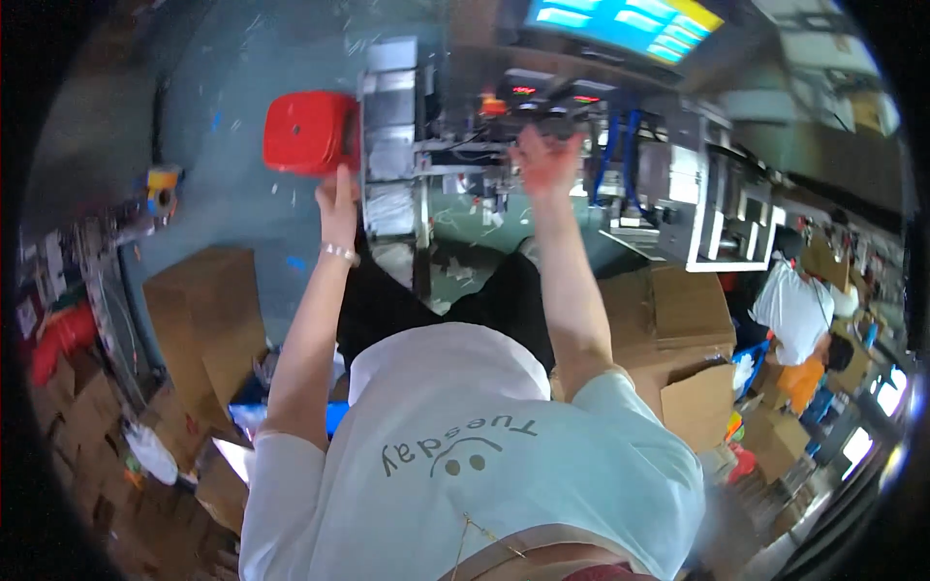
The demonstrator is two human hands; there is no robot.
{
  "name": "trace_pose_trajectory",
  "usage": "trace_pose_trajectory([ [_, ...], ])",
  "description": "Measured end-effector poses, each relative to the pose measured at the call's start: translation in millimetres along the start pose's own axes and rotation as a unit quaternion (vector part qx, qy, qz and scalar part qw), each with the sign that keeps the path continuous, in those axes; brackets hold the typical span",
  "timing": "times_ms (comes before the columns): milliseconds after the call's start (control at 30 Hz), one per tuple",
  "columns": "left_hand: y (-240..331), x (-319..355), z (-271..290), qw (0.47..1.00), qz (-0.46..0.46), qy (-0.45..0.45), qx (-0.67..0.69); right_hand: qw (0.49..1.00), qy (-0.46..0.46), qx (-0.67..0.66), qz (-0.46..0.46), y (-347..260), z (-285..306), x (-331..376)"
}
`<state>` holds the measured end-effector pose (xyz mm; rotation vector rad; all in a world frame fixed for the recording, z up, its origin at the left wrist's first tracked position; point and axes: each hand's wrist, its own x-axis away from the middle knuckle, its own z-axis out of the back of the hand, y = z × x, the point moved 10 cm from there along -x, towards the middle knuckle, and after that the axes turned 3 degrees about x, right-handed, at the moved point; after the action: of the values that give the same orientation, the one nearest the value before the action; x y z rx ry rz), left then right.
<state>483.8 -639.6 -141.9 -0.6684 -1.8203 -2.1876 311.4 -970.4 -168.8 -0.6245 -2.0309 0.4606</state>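
My left hand is beside the left edge of a metal chute, just below a red plastic stool. Its thumb stands apart from the fingers, which point forward, and I see nothing held in it. Whether it touches the chute or the stool, I cannot tell. Farther right, my right hand reaches toward a machine with red lit displays. Motion blurs this hand, but its fingers look spread and nothing shows in them. White sheet-like pieces lie in the chute's lower section.
A bright screen sits above the machine. Blue hoses and a white-edged metal frame stand to the right. Cardboard boxes are at both sides of me. Another person in a white shirt is at far right.
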Motion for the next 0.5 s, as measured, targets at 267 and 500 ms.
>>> trace_pose_trajectory([
  [267,-157.7,77.1,236.1,0.954,0.186,0.199,-0.128,0.997,0.053,-0.026,-0.058,-0.5,-23.1,-26.7],
  [500,-186.0,71.8,254.2,0.951,0.206,0.202,-0.112,0.998,0.048,0.025,-0.039,-10.0,-19.8,-52.2],
])
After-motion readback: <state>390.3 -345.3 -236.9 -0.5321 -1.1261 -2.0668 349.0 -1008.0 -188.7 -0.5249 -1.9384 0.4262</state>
